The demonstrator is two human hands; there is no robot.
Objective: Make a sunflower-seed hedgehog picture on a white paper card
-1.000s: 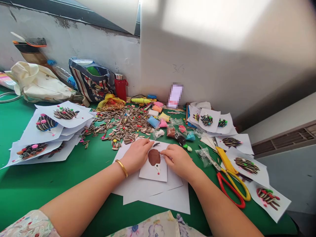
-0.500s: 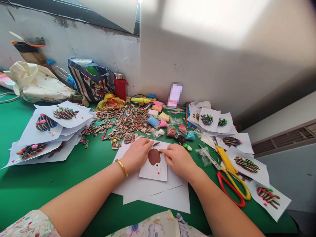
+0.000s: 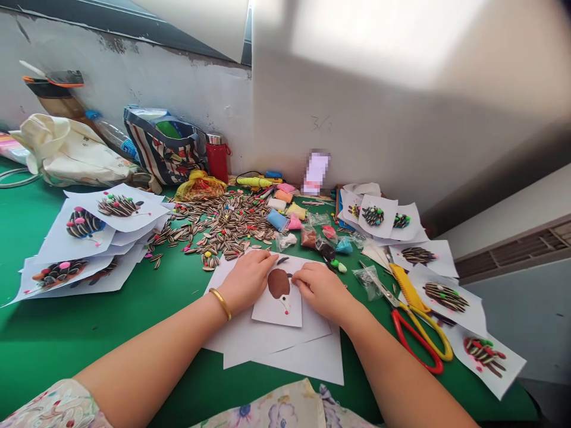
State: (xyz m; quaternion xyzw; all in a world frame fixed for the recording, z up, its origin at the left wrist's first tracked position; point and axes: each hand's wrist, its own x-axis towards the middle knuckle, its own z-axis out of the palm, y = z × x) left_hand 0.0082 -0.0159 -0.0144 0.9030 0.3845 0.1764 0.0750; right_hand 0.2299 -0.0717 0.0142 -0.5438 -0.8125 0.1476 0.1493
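A white card [image 3: 276,315] lies on larger sheets of paper [image 3: 307,353] in front of me. On it is a flattened brown clay oval [image 3: 279,283] with a white pointed face [image 3: 284,302], a dark eye and a red nose dot. A dark clay strip [image 3: 282,260] is above the oval; another small dark piece [image 3: 289,275] sits at its right edge. My left hand [image 3: 252,274] rests flat on the card's left side, fingers stretched out. My right hand [image 3: 319,287] is on the right side, fingers curled together beside the small dark piece; what they hold, if anything, is hidden.
Striped sunflower seeds [image 3: 236,220] are heaped beyond my hands, beside bagged coloured clay [image 3: 277,220]. Scissors [image 3: 417,327] and a yellow cutter [image 3: 408,288] lie at the right. Seed-covered hedgehog cards are at left [image 3: 118,205] and right [image 3: 446,296]. A red bottle [image 3: 217,159] stands behind.
My right index finger, stretched toward the small dark piece before, has drawn back and curled in with the other fingers. My left hand has stayed in place.
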